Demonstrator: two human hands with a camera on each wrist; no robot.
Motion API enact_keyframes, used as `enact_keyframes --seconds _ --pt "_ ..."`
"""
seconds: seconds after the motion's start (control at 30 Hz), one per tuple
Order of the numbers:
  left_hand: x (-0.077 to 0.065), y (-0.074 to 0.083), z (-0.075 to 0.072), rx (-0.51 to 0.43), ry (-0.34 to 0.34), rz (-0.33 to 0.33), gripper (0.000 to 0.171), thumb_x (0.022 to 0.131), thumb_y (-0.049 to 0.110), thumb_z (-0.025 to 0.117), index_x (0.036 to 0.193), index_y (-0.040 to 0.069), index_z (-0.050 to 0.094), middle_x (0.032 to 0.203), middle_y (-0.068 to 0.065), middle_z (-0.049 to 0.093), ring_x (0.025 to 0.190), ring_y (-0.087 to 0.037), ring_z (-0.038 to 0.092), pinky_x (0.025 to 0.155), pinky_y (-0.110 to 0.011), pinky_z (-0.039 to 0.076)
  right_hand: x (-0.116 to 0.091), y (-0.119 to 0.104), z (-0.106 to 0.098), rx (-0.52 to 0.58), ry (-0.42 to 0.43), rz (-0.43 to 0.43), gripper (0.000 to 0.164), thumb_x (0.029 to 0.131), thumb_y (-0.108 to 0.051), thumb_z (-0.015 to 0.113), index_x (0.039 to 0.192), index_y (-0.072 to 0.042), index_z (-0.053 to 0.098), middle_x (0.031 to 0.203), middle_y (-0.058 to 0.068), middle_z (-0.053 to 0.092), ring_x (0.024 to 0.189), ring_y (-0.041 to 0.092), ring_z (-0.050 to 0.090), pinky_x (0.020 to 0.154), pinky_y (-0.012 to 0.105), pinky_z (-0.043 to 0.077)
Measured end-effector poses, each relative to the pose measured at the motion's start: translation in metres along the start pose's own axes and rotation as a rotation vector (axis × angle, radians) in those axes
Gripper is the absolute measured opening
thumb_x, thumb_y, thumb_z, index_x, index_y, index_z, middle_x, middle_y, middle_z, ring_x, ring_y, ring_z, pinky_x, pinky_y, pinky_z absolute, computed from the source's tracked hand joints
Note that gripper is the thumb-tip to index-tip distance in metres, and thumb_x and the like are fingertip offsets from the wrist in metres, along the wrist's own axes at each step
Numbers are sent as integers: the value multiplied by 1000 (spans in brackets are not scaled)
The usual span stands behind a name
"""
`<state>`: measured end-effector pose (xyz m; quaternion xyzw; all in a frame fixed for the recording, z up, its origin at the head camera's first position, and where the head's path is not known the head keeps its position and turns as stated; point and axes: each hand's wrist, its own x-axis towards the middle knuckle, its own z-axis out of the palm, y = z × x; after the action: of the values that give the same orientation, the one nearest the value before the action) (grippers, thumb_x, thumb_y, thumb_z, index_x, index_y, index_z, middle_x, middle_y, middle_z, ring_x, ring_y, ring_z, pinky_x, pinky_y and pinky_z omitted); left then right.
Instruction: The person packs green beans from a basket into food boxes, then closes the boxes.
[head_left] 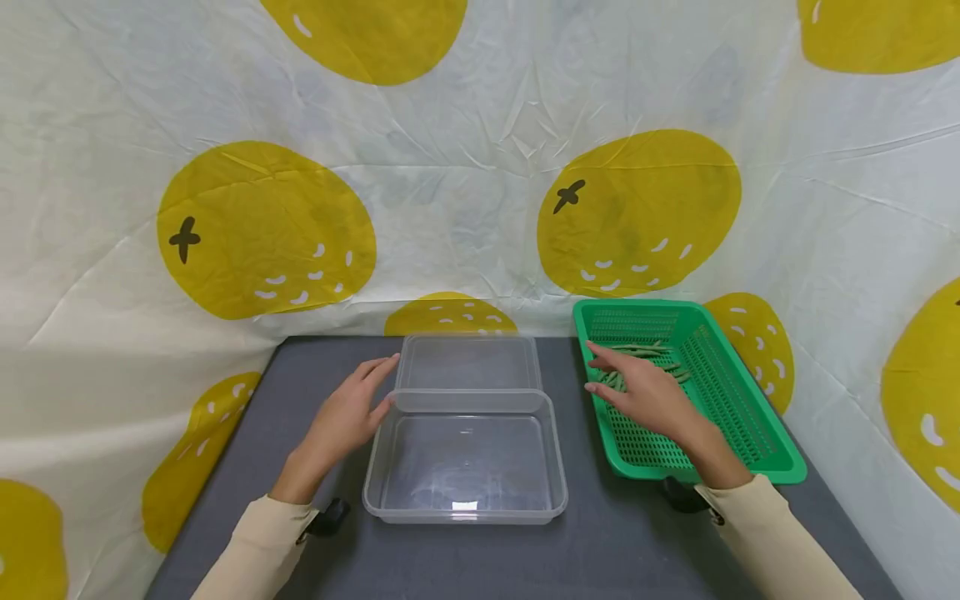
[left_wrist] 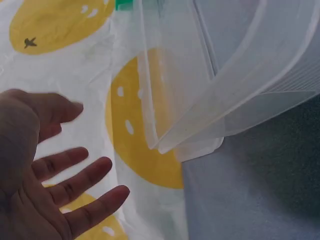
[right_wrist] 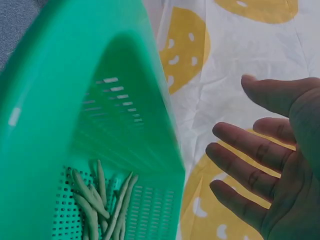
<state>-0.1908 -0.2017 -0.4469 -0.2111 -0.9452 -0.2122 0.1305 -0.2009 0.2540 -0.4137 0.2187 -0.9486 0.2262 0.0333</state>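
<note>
My left hand (head_left: 343, 421) is held with fingers spread at the upper left corner of a clear plastic container (head_left: 465, 515); nothing is in its grasp. In the left wrist view the fingers (left_wrist: 90, 182) stand apart from the container's rim. Over the green basket (head_left: 750, 417) hovers my right hand (head_left: 648, 396), its fingers loosely extended and holding nothing. Several green beans (right_wrist: 95, 205) lie in the basket, partly hidden by that hand in the head view. The container has no food in it.
Behind the container lies a flat clear lid (head_left: 468, 360). All of it stands on a dark grey table (head_left: 480, 567). A white cloth (head_left: 465, 208) with yellow fruit prints hangs behind and at both sides.
</note>
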Motion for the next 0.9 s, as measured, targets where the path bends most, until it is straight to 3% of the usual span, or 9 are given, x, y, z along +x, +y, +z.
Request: enact_keyframes --seconds 0.2,0.37,0.47,0.6,0.77,0.9 --pt "7 -14 2 -208 -17 -158 63 92 3 72 150 4 48 127 -22 61 99 -36 70 77 -46 58 3 9 -11 139 -33 33 60 100 -21 66 153 -7 43 129 16 68 115 34 66 90 55 53" --pt "10 -27 5 -312 -104 -277 59 95 3 67 150 0 46 127 -27 60 103 -41 69 74 -43 59 6 20 -19 187 -57 49 57 99 -17 67 151 -5 45 123 14 71 112 32 67 95 56 51" --pt "10 -33 7 -409 -157 -353 57 97 4 64 150 0 45 129 -28 59 110 -41 66 71 -41 59 7 25 -23 190 -67 55 55 100 -17 66 150 -4 47 121 14 71 111 34 67 95 56 51" --pt "9 -38 11 -577 -221 -451 53 99 5 61 150 -1 44 124 -28 60 106 -39 64 67 -41 60 8 31 -27 202 -89 69 54 101 -19 64 149 -3 46 121 15 71 112 35 66 94 55 52" --pt "9 -43 17 -732 -281 -579 48 102 9 58 147 -2 48 115 -22 61 93 -29 62 67 -42 60 10 40 -30 215 -112 72 53 100 -18 65 148 -2 48 119 13 72 109 34 67 87 46 55" --pt "11 -45 21 -812 -310 -666 44 102 13 57 144 -1 51 119 -24 62 90 -23 63 66 -38 60 13 49 -32 225 -129 70 52 100 -17 65 147 -2 49 118 13 72 107 34 67 79 35 56"
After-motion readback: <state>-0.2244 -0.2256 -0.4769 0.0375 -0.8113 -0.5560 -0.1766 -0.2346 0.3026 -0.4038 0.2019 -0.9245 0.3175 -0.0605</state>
